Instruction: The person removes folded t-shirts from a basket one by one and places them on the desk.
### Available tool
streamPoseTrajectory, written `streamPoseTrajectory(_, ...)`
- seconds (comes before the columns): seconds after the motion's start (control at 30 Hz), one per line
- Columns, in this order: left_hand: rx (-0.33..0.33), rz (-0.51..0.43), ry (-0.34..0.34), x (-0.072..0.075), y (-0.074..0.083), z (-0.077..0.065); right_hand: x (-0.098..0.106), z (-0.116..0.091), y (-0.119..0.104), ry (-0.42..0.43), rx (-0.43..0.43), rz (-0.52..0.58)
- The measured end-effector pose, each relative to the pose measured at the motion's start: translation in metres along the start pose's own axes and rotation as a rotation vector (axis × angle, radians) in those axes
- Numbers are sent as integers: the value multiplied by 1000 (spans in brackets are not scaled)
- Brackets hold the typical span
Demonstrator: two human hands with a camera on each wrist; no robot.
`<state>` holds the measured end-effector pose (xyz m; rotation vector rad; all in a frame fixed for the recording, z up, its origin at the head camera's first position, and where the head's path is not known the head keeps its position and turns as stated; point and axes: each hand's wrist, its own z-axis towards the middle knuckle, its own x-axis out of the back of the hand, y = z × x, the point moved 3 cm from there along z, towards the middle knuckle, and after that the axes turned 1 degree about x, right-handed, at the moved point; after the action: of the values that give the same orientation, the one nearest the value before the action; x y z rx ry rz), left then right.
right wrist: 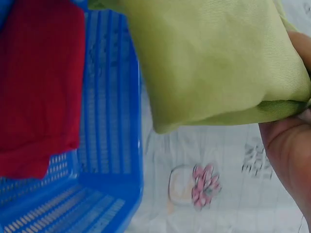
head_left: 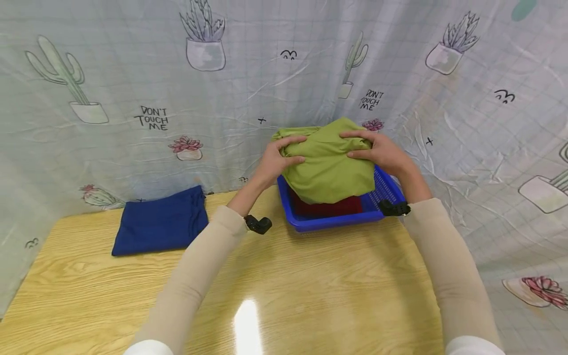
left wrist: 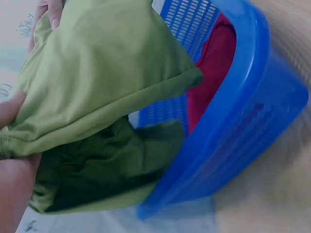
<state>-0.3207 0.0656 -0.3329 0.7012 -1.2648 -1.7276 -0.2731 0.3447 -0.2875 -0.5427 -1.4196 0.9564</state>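
A folded lime-green cloth garment hangs above a blue plastic basket. My left hand grips its left side, thumb in front and fingers over the top. At the opposite side my right hand pinches the fabric between thumb and fingers. In the left wrist view the green garment drapes in layers, its lower fold darker and close to the basket's rim. Beneath it, a dark red cloth lies inside the basket, partly hidden by the green one in the head view.
A folded navy-blue cloth lies on the wooden table to the left, near its back edge. Behind and to the right hangs a pale curtain printed with cacti, close to the basket.
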Motion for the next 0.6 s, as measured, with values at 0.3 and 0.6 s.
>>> streamPoseTrajectory(0.3,-20,485,167,36,35,-19,-33,-4,-35,145,160,4)
streamPoseTrajectory(0.6,-147,692,273,61,57,-38,-57,-1,-51,398,329,-82)
